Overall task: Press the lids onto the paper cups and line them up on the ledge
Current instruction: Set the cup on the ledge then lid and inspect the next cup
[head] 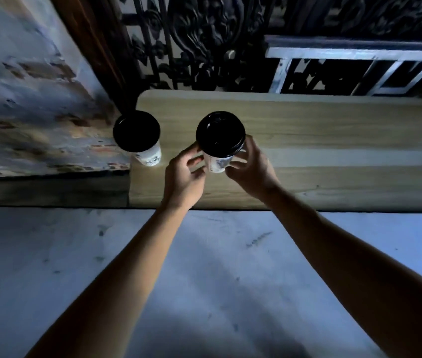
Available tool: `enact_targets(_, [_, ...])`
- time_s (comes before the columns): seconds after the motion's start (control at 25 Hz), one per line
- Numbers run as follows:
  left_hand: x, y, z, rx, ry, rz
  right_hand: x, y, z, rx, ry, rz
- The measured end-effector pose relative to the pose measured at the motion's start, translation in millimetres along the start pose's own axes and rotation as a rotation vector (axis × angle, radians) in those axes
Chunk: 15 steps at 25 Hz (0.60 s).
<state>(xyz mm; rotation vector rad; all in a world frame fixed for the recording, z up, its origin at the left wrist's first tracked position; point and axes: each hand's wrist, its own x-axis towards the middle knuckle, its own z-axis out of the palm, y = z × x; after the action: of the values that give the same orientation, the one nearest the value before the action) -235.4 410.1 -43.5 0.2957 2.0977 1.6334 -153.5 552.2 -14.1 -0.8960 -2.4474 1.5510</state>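
Two white paper cups with black lids are over the wooden ledge. One lidded cup stands alone at the ledge's left end. The second lidded cup is near the middle, between both hands. My left hand curls around its left side, fingers on the cup wall. My right hand wraps the right side below the lid rim. Whether this cup's base touches the ledge is hidden by the fingers.
A dark ornate iron grille rises behind the ledge, with a white frame at the right. A weathered wall lies left. A pale stone surface spreads below the ledge under my forearms.
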Motion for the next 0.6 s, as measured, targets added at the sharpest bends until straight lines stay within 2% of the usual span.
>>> enact_targets(0.32, [27,-30,28,-0.080,-0.108,-0.059,24,34,14,-0.015,0.054,0.068])
enact_targets(0.52, [15,-21,37,-0.062,-0.063,-0.101,21,43,19,0.030,-0.010,0.122])
enact_targets(0.6, [4,-16,34,-0.017,-0.040,-0.141,9,42,11,-0.053,-0.036,0.143])
